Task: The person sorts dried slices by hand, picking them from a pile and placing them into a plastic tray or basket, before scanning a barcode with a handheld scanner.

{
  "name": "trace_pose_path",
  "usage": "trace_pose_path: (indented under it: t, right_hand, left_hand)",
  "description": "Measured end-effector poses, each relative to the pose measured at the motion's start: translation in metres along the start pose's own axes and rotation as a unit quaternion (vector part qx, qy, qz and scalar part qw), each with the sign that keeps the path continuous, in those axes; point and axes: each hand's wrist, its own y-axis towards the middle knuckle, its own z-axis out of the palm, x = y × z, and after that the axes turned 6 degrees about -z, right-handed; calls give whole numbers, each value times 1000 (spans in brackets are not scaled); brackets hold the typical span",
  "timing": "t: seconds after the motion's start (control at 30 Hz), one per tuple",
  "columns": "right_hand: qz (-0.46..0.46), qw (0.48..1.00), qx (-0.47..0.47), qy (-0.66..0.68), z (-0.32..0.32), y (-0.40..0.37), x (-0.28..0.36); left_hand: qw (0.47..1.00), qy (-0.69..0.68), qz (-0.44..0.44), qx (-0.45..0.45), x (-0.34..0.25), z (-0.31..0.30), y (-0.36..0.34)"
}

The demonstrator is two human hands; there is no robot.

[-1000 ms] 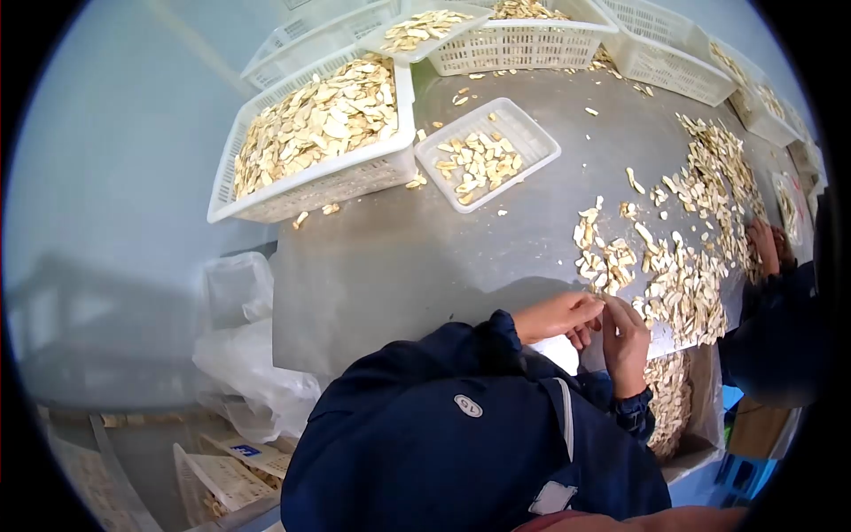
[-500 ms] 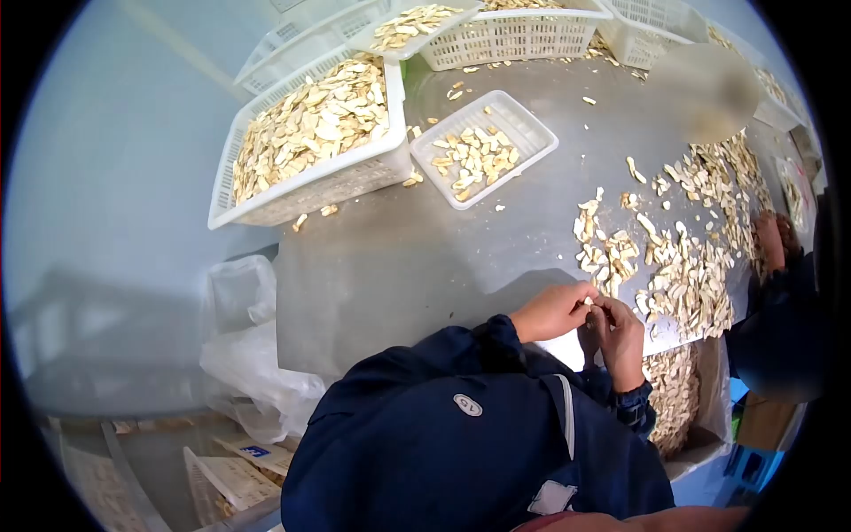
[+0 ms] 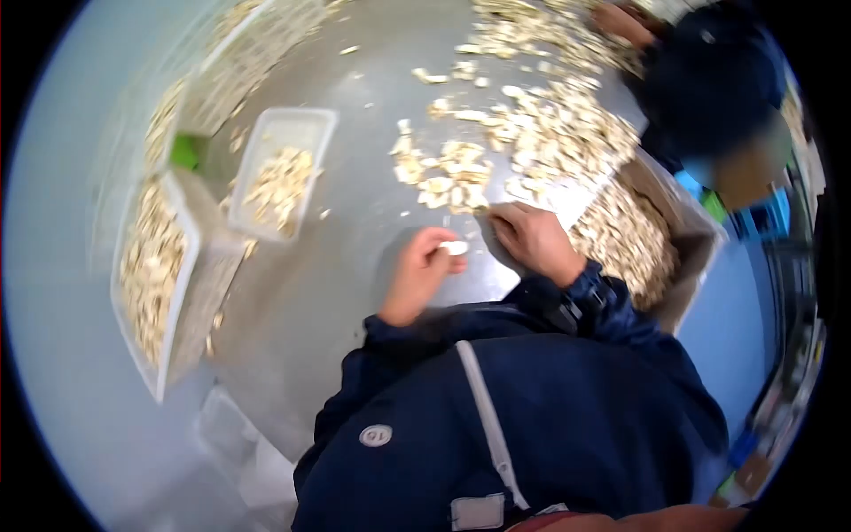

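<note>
Pale, flat slice (image 3: 455, 248), smooth-edged, sits pinched between thumb and fingers of your left hand (image 3: 421, 273), wrist low over the smooth metal table (image 3: 363, 168). Your right hand (image 3: 537, 239) is palm-down, fingers bent at the near edge of a small heap (image 3: 452, 177), your left hand's 12 to 1 o'clock; can't tell whether it grips anything. From your left: one clear plastic tray (image 3: 301, 129) at 10 o'clock, two slatted baskets (image 3: 208, 284) at 9 and 11. One box (image 3: 696, 270), filled with slices, at your right hand's 3.
</note>
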Motion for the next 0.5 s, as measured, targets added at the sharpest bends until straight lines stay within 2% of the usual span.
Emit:
trace_pose_path:
  t: [0.03,0.13,0.17,0.2,0.23,0.33,0.37,0.47,0.5]
  right_hand:
    - [11,1000,-11,-10,-6,0,-8]
    - [42,993,-74,-85,-25,-1,-47]
    - [49,991,-94,-87,-33,0,-53]
    - [56,988,-111,-89,-41,3,-56]
    - [60,989,-90,-98,-47,4,-56]
    - [-56,991,-81,-88,-40,4,-58]
    - [-59,991,-66,-104,-42,4,-61]
    - [17,981,-141,-134,-50,0,-88]
    - [44,971,-170,-165,-51,1,-90]
  left_hand:
    - [999,-23,-45,-15,-10,-2,-3]
    - [984,-169,-56,-8,-16,-7,-2]
    - [980,-184,-64,-33,-22,-2,-4]
    - [986,-153,-59,-29,-23,-3,0]
    - [991,-124,-54,-25,-21,-7,4]
    - [997,31,-57,-38,-30,-4,15]
    - [993,92,-59,-47,-34,-2,20]
    - [947,299,44,-113,-21,-9,43]
    - [934,333,40,-124,-28,-5,47]
